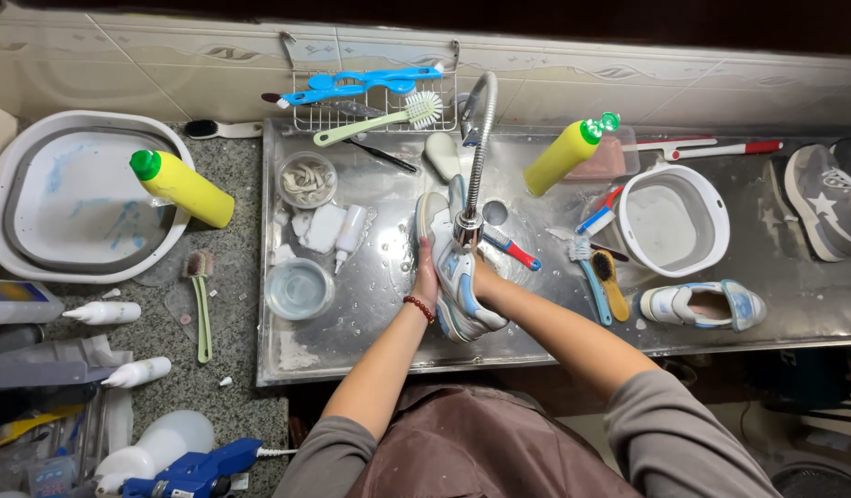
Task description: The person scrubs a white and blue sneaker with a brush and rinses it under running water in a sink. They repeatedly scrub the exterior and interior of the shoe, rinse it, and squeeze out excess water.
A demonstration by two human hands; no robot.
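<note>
Right under the faucet (pixel 474 138), a white-and-blue sneaker (pixel 453 267) is held over the steel sink (pixel 351 341), toe toward the person. Left hand (pixel 427 277) presses flat against the sneaker's left side, fingers closed on it; a red bead bracelet (pixel 420 307) sits on that wrist. Right hand (pixel 483 274) is at the sneaker's right side and partly tucked behind it, so I cannot tell how its fingers are set, only that it touches the shoe. Just beside it lies a red-and-blue toothbrush (pixel 511 249). Further right are two brushes (pixel 602 281), a white bucket (pixel 716 217), and a second sneaker (pixel 704 304) lying on its side. A yellow bottle (pixel 565 152) leans near the faucet; another (pixel 181 187) rests on the white basin (pixel 10 157) at left. A glass bowl (pixel 298 289) sits left of the hands.
</note>
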